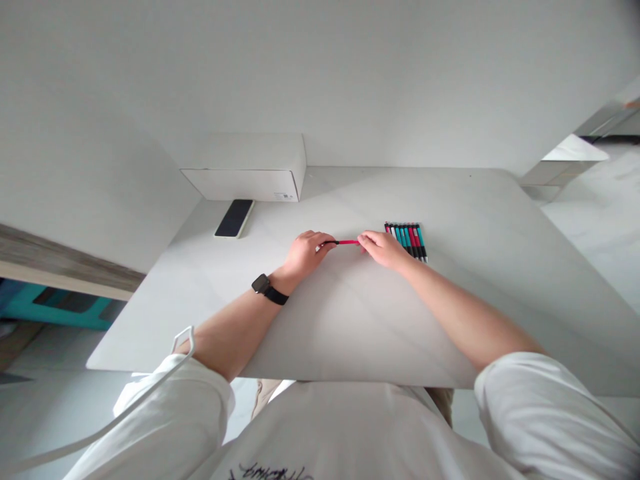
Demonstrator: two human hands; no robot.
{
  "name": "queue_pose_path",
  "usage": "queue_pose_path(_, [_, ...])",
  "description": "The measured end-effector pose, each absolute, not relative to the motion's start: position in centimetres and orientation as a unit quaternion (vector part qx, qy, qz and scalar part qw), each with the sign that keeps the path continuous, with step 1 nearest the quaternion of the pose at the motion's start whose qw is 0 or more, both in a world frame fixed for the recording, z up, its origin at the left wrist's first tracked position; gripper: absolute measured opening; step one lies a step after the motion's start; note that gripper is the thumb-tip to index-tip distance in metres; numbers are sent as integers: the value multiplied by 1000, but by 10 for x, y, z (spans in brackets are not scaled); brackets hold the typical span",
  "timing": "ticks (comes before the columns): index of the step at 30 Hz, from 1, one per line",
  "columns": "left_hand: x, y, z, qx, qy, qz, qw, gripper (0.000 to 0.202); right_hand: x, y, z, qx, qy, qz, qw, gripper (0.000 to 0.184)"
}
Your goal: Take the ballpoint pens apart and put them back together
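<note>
A red pen [349, 242] with a black grip lies level between my two hands, just above or on the table. My left hand [307, 253] pinches its black end. Its red end is in the closed fingers of my right hand [383, 249]. Just beyond my right hand, a row of several pens [416, 240] in red, teal and white with black grips lies side by side. My right hand covers part of that row.
A white box [243, 183] stands at the back left of the white table [345, 333], against the wall. In front of it lies a dark-screened phone [235, 218]. A white cable [125, 413] runs by my left arm.
</note>
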State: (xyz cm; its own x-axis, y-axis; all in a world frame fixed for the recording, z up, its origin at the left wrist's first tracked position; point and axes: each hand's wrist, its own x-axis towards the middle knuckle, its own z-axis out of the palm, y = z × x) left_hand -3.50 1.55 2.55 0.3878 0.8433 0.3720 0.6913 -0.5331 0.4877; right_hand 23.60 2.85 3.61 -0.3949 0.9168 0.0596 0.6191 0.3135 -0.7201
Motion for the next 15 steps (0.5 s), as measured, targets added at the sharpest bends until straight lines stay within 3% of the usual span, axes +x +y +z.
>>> queue_pose_path(2, [-35, 16, 26, 824, 465, 297, 127, 27, 236, 29, 36, -489, -784, 302, 233, 40])
queue_pose_path(6, [-35, 16, 25, 823, 469, 295, 128, 27, 235, 30, 33, -467, -789, 282, 282, 20])
queue_pose_path(13, [-35, 16, 25, 824, 462, 303, 127, 27, 237, 30, 33, -491, -778, 307, 243, 39])
queue_pose_path(15, [-35, 15, 25, 824, 462, 303, 127, 27, 237, 30, 33, -485, -784, 300, 246, 34])
